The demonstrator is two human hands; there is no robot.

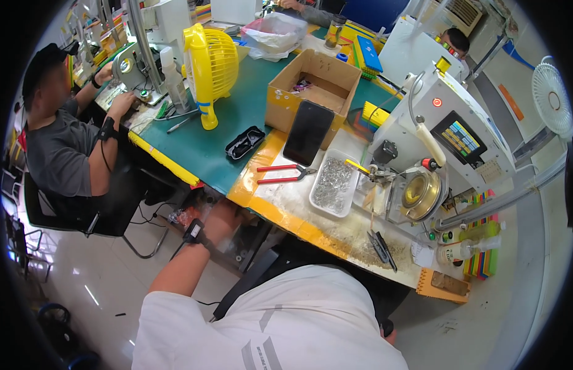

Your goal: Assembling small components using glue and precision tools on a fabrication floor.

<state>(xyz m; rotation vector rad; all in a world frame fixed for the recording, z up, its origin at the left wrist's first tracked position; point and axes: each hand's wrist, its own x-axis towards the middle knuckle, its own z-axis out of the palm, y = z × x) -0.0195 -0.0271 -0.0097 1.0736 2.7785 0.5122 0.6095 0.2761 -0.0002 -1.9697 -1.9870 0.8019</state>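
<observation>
My left arm stretches forward, with a black band and small device on the wrist. My left hand (228,219) is at the table's front edge, low beside an open shelf or drawer space (237,246) under the tabletop. Its fingers are hidden, so whatever they may hold does not show. Only a sliver of my right hand (391,337) appears, low beside my white shirt and next to a dark rounded part. On the table above lie red-handled pliers (280,174), a white tray (315,196) of small metal pieces, and a dark phone (308,132) leaning on a cardboard box (283,110).
A machine with a screen (460,139) stands at the right, near dark tweezers (383,250) and an orange block (444,285). A yellow fan (209,71) and an open black case (244,142) sit on the green mat. At the left, a co-worker (67,135) sits working at another machine.
</observation>
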